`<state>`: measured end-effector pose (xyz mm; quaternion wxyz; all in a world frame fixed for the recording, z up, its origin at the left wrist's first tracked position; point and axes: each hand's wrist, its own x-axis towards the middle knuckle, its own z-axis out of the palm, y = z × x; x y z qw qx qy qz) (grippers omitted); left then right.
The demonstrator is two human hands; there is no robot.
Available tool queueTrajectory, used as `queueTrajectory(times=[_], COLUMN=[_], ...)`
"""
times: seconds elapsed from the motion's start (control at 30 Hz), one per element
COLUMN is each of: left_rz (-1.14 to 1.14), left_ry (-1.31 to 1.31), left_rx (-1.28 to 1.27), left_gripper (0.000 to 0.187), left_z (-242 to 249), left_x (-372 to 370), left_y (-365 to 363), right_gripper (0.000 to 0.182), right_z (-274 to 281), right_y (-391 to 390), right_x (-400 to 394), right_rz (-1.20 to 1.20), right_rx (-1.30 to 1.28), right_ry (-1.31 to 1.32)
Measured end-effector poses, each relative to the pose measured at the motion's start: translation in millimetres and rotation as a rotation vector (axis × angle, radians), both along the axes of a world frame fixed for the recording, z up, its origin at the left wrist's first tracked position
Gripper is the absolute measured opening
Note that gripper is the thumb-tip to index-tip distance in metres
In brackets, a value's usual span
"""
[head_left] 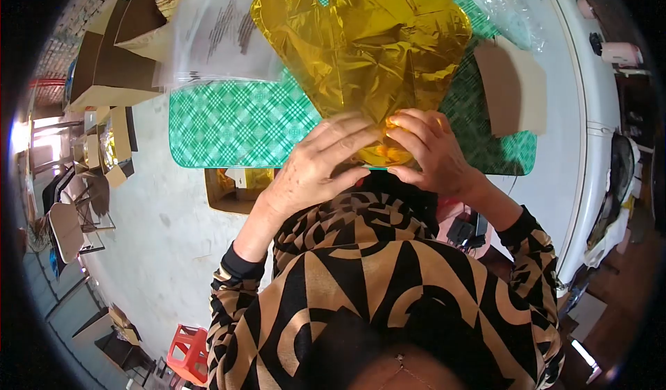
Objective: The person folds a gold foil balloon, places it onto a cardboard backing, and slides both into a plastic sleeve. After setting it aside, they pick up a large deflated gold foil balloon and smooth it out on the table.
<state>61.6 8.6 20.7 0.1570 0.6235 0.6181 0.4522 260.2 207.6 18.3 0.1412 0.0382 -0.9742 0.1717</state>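
A large shiny gold foil sheet (388, 50), creased and narrowing toward me, lies over the green checked tablecloth (236, 123). At its narrow end, by the table's front edge, are both of my hands. My left hand (326, 157) rests on the foil's left side, fingers stretched out and slightly blurred, thumb apart. My right hand (430, 147) has its fingers bent round the crumpled orange-gold end of the foil, which shows between the two hands. The fingertips of the right hand partly cover what they grip.
Clear plastic sheets (222, 32) lie at the table's left, near open cardboard boxes (114, 71). A brown cardboard piece (510, 88) lies on the right. Below the front edge sits a box (236, 199) with gold items. A red stool (187, 354) stands at lower left.
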Motion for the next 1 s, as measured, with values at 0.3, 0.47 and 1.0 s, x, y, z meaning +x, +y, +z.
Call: queueTrajectory(times=[0.3, 0.47, 1.0], left_rz=[0.245, 0.104, 0.090], left_ry=[0.162, 0.326, 0.351], left_rx=[0.043, 0.025, 0.000], left_gripper=[0.031, 0.035, 0.040], left_z=[11, -1, -31], left_x=[-58, -68, -62], left_y=[7, 31, 40], right_gripper=[0.078, 0.077, 0.071], right_z=[-3, -5, -11], right_y=[-11, -18, -44], right_x=[-2, -4, -9], right_rz=[-0.007, -0.009, -0.099], right_rx=[0.034, 0.068, 0.122], right_ry=[0.024, 0.043, 0.033])
